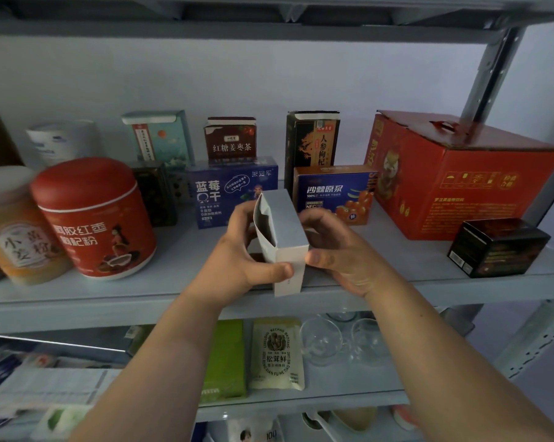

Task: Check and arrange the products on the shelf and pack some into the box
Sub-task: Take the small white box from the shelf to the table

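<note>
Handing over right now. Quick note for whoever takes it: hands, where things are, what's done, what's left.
Left hand and right hand: both grip the small white carton, its end flap open, in front of the middle shelf.
On that shelf, standing: red jar, blueberry box, big red carton, black box.
Done: nothing visibly packed; no packing box identified.
Left: probably finish checking the white carton, close the flap, shelve or pack it, then check the rest.

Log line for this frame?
phase: inspect | object: white carton, flap open | left hand: grips | right hand: grips | where: shelf front
</note>
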